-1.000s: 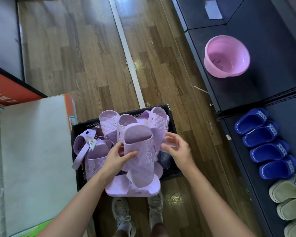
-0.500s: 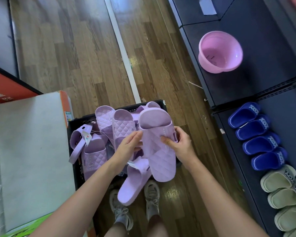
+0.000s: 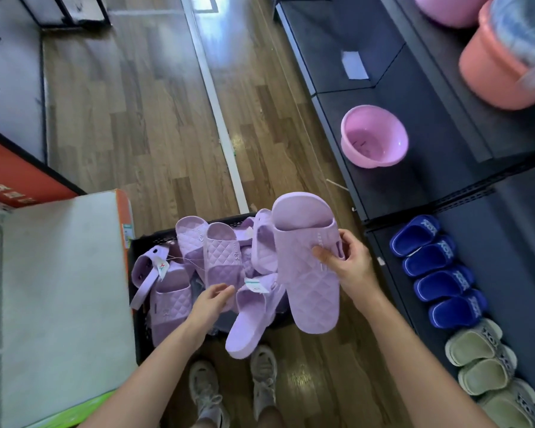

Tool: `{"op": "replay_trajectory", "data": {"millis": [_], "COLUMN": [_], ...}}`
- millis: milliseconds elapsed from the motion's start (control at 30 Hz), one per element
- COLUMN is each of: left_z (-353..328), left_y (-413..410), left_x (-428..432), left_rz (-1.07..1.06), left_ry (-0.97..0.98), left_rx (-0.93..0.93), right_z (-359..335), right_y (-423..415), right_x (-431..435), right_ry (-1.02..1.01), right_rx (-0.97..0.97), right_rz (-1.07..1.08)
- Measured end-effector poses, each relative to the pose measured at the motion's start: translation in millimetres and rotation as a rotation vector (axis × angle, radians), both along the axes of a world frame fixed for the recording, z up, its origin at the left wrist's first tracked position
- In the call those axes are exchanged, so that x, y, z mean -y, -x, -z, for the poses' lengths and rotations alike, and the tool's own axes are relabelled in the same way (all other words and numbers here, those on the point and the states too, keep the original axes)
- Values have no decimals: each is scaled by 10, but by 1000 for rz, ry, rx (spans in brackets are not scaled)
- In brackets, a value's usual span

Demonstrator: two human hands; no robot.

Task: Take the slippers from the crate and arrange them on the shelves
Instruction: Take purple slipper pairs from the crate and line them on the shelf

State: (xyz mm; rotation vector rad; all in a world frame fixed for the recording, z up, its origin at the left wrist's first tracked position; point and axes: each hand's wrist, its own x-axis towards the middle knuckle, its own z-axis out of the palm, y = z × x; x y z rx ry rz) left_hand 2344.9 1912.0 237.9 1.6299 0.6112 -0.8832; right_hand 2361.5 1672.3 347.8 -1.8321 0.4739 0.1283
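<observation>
Pinching the strap of a lilac slipper (image 3: 309, 288), the fingers (image 3: 322, 257) of the right hand (image 3: 355, 267) hold it alone: the thumb lies on the quilted top and the other fingers curl behind the strap. Half a second ago both hands were on this slipper; now the fingers (image 3: 226, 288) of the left hand (image 3: 209, 301) have let go and lie loose and released, holding nothing. They are just beside a second lilac slipper (image 3: 250, 319), but whether they touch it cannot be told.

The held slipper is now higher and more to the right than before. It is lifted out of the black crate (image 3: 138, 329) and its toe points down at the floor. The second slipper hangs tilted at the near edge of the crate, with a paper tag (image 3: 255, 285) at its top. It seems to be tied to the first one, though the link itself is not clear. More lilac slippers (image 3: 220, 257) lie in the crate.

On the right, the dark shelf (image 3: 513, 242) already carries a row of blue slippers (image 3: 433, 270) and then beige slippers (image 3: 479, 359). Probably the picking step is finished for this pair and the carrying to the shelf begins. If the two slippers are tied, the hanging one may swing or catch on the crate.
</observation>
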Motion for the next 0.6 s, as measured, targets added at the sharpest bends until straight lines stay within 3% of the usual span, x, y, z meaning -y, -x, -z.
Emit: {"op": "replay_trajectory", "data": {"millis": [100,200,367,467,600], "left_z": [-79,-153,-86,-34,60], "left_y": [-60,-115,-281,-402,-436], "left_x": [-45,-108,-282,-336,-298], "left_rz": [-56,19,254,471,558], "left_ry": [-1,-15,-129,-260,-224], "left_rx": [-86,-183,-9,4,17], "right_z": [-256,-453,-560,-471,-292], "right_y": [-22,-67,-194,-233,-195], "right_x": [-45,-96,-162,-204,-267], "right_ry": [-39,-113,-248,-330,-404], "right_rx": [25,38,0,-9,-34], "right_rz": [-17,-27,-58,-45,-39]}}
